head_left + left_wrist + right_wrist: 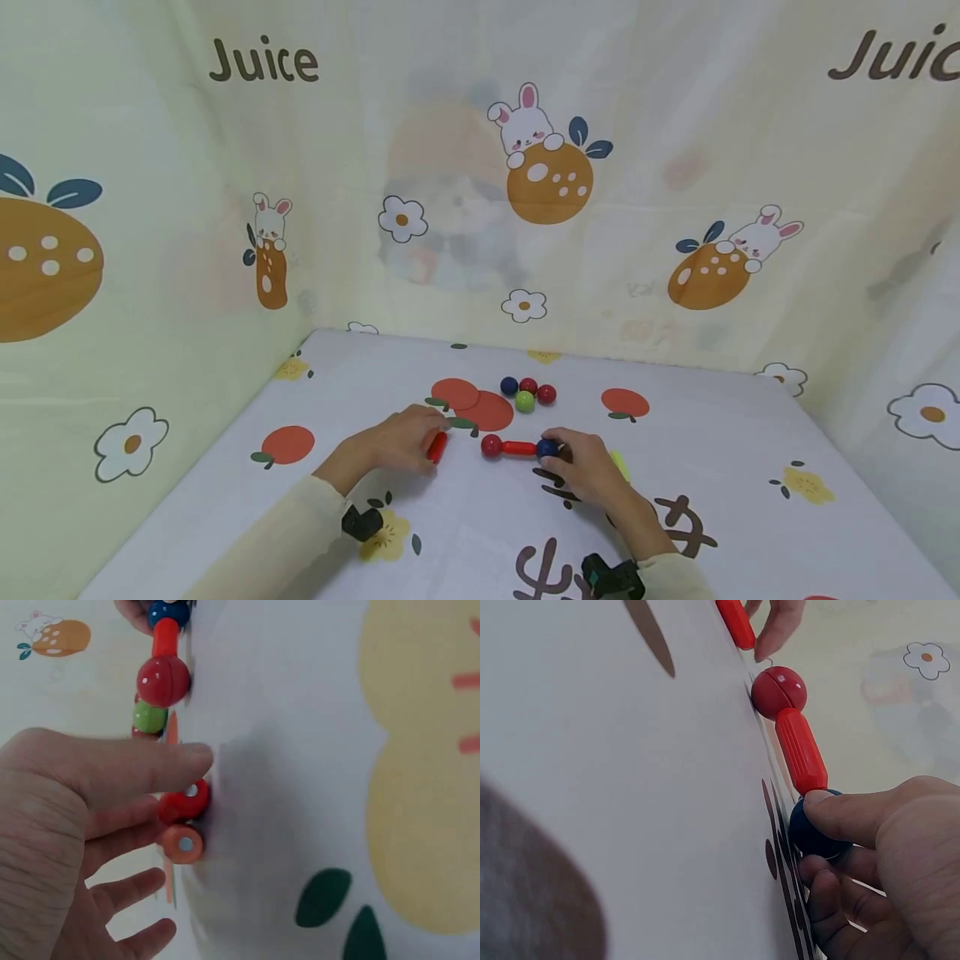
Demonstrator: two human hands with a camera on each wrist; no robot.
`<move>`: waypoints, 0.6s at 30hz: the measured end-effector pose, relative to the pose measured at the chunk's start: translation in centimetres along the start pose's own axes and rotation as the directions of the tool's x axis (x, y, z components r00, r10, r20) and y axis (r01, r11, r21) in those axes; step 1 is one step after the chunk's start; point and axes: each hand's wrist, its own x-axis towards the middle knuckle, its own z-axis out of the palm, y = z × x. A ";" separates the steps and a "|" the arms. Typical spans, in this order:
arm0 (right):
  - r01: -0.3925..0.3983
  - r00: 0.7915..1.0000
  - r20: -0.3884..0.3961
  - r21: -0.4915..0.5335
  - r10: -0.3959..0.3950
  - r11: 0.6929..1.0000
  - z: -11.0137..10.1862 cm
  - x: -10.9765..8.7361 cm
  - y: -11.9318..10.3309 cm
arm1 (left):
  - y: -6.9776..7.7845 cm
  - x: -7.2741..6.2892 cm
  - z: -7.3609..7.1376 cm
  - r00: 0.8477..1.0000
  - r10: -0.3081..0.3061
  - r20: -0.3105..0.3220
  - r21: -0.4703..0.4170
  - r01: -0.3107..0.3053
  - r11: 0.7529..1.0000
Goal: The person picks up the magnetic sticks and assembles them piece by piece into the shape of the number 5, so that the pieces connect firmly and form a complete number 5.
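My right hand (592,471) pinches a dark blue ball (814,831) between thumb and fingers. The ball sits at one end of a ribbed red rod (801,750), and a red ball (778,693) sits at the other end. This joined piece lies low along the tabletop. To its left, my left hand (401,440) has thumb and index finger around a second red rod (437,447). Beside that rod, an orange rod (182,844) shows end-on in the left wrist view, a metal dot in its end. The left hand's other fingers are spread.
Behind the hands are a loose blue ball (509,386), a green ball (525,402) and two red balls, clustered together. A yellow-green piece (620,465) shows partly behind the right hand. Printed cloth covers the table (750,433), and a printed curtain (360,150) encloses it.
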 end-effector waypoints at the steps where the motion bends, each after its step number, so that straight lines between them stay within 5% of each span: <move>1: 0.002 1.000 -0.001 0.000 -0.002 1.000 0.0 0.0 0.0 | -0.1 0.0 0.1 1.000 0.008 -0.001 -0.001 -0.008 1.000; 18: 0.011 1.000 -0.012 0.004 -0.011 1.000 0.1 0.2 0.3 | -0.6 0.1 0.6 0.999 0.024 -0.027 -0.058 -0.025 0.998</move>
